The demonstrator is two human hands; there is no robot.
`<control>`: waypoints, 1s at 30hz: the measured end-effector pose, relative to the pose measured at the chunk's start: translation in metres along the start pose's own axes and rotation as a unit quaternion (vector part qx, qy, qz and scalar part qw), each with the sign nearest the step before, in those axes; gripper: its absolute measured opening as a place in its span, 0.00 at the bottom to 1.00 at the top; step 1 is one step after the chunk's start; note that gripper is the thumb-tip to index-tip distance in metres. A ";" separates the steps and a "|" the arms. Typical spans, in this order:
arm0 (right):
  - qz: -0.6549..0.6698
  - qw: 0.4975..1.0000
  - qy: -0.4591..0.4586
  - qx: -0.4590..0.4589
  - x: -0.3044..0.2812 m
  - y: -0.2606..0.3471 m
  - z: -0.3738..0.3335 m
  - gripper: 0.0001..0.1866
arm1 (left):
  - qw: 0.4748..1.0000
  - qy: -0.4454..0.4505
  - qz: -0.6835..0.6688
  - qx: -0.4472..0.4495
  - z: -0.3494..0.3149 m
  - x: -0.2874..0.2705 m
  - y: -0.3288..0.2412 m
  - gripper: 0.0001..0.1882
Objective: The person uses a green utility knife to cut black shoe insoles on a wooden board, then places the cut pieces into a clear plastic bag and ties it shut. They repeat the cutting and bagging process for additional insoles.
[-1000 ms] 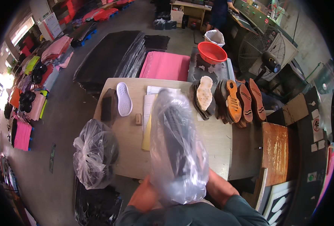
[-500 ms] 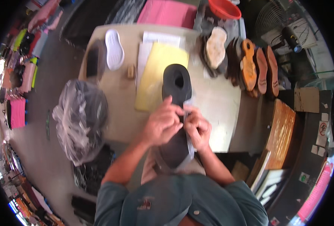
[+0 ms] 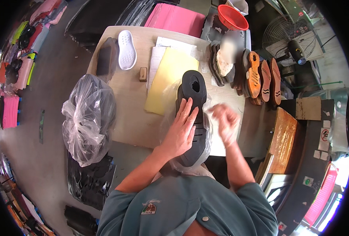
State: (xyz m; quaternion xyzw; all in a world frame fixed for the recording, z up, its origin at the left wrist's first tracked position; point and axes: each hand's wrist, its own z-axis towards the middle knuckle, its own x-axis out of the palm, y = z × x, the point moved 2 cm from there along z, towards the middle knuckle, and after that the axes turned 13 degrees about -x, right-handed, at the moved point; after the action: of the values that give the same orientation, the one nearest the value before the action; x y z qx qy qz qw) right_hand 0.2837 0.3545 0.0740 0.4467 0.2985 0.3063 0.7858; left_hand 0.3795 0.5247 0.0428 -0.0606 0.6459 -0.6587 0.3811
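A stack of black shoe soles (image 3: 198, 137) lies lengthwise in front of me in a clear plastic bag (image 3: 208, 135), its near end over the table's front edge. The top sole has an oval hole at its far end and slots along its middle. My left hand (image 3: 180, 131) rests on the sole from the left, fingers stretched out flat across it. Just right of the bag, my right hand (image 3: 225, 122) is raised and smeared by motion. Its fingers look bent, and whether they hold anything is unclear. A yellow sheet (image 3: 170, 74) lies beyond, over white papers (image 3: 156, 59).
A tied plastic bag (image 3: 88, 118) bulges at the table's left edge. Behind it are a white sole (image 3: 126, 51), dark soles (image 3: 106, 59) and a small wooden block (image 3: 143, 74). Several shoe soles (image 3: 254, 74) stand far right, near a red basin (image 3: 232, 17) and a fan (image 3: 286, 35).
Both hands were together over the soles. My right hand has moved away to the right; my left hand now lies flat on the top sole. The soles sit slightly further right.
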 end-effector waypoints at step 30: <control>-0.046 0.822 0.508 0.255 0.034 -0.170 0.161 0.28 | 0.985 -0.086 0.030 -0.147 -0.034 0.009 -0.016 0.38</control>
State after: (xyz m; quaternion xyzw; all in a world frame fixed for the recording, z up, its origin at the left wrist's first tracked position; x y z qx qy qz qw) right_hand 0.4614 0.2262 -0.0157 0.3979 0.7429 0.3668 0.3941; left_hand 0.3470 0.5449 0.0478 -0.1528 0.7019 -0.5374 0.4418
